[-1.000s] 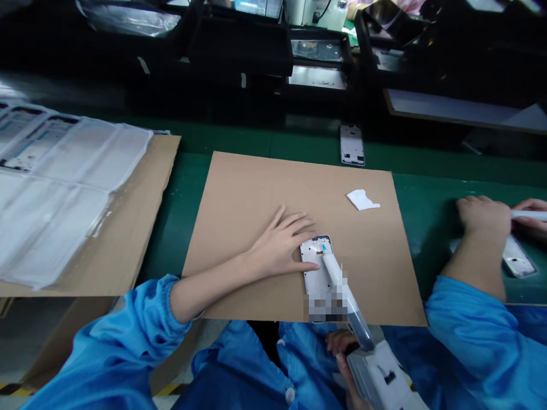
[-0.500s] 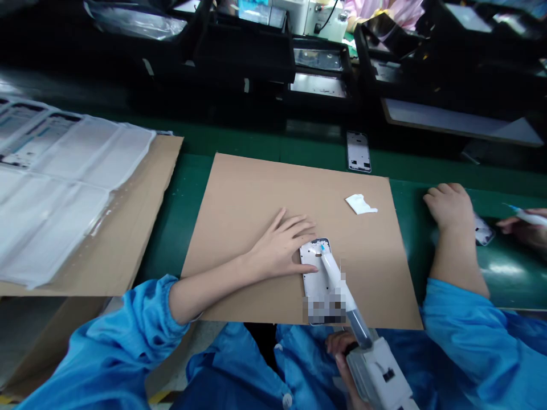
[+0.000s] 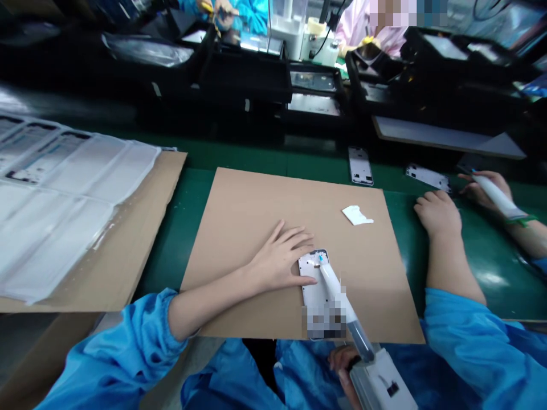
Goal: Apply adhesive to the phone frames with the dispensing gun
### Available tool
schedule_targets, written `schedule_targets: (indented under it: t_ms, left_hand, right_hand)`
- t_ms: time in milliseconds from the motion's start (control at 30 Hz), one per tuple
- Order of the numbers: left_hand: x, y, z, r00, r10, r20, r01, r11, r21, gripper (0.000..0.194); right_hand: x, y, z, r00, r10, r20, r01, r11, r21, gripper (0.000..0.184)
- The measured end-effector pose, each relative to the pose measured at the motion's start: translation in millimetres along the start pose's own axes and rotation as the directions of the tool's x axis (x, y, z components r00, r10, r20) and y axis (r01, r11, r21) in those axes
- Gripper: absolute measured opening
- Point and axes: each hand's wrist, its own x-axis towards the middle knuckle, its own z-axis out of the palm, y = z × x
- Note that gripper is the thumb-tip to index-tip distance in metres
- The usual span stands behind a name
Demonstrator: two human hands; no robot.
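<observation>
My left hand (image 3: 280, 256) lies flat with fingers spread on a brown cardboard sheet (image 3: 256, 216), its fingertips pressing the upper left edge of a white phone frame (image 3: 311, 276). My right hand (image 3: 342, 367) is low at the bottom edge, fingers wrapped round a white dispenser gun (image 3: 380, 381). The gun's syringe barrel (image 3: 342, 302) slants up to the left, and its blue tip touches the top of the phone frame.
A white scrap (image 3: 356, 214) lies on the cardboard's far right. White sheets with frames (image 3: 64, 182) cover another cardboard at left. A neighbour's hands (image 3: 438, 213) work at right, one holding a syringe (image 3: 498, 196). Two more frames (image 3: 360, 165) lie on the green belt.
My hands and the dispenser have held their place on the frame. The neighbour at right pushed a frame away onto the belt and raised the syringe. The view tilted up slightly.
</observation>
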Motion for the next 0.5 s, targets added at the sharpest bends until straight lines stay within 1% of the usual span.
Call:
schedule_targets:
  t_ms: [100, 167, 233, 300, 367, 433, 500]
  left_hand:
    - [0, 0, -0.2, 1.000, -0.005, -0.003, 0.005, 1.000, 0.002, 0.080]
    - [0, 1, -0.2, 1.000, -0.006, -0.004, 0.006, 1.000, 0.004, 0.081]
    - [1, 1, -0.1, 1.000, -0.008, 0.004, 0.008, 1.000, 0.001, 0.082]
    - [2, 2, -0.2, 1.000, -0.012, 0.013, 0.012, 1.000, 0.000, 0.082]
    - [2, 2, -0.3, 1.000, -0.020, 0.020, 0.020, 1.000, 0.003, 0.082]
    - [2, 2, -0.3, 0.999, -0.023, 0.026, 0.023, 1.000, 0.004, 0.082]
    - [2, 2, 0.0, 0.999, -0.022, 0.030, 0.022, 1.000, 0.007, 0.081]
  right_hand:
    - [-2, 1, 0, 0.995, -0.078, 0.058, 0.084, 0.991, -0.105, 0.068]
    - [-4, 3, -1, 0.991, -0.106, 0.077, 0.117, 0.981, -0.152, 0.065]
    - [-6, 6, -2, 0.983, -0.155, 0.100, 0.173, 0.962, -0.213, 0.057]
    - [-8, 10, -4, 0.965, -0.226, 0.130, 0.257, 0.908, -0.330, 0.049]
    - [-10, 12, -6, 0.948, -0.274, 0.160, 0.318, 0.828, -0.463, 0.044]
    - [-10, 13, -6, 0.944, -0.278, 0.178, 0.330, 0.776, -0.538, 0.042]
    - [-10, 13, -5, 0.946, -0.261, 0.193, 0.324, 0.761, -0.562, 0.040]
